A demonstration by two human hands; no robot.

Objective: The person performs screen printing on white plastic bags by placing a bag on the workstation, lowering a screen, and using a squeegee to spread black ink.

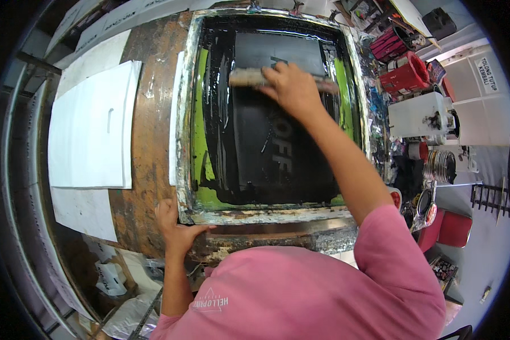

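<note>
A stack of white sheets is laid on the stained wooden table. By the near left corner of the screen-printing frame, the left hand is rested at the table edge, thumb spread from the fingers; whether the frame is touched cannot be told. Within the frame, black ink is spread over the mesh. Across its far half, the squeegee is gripped from above by the right hand, fingers closed. Even pressure and a constant blade angle are probably best kept, with the frame held steady.
</note>
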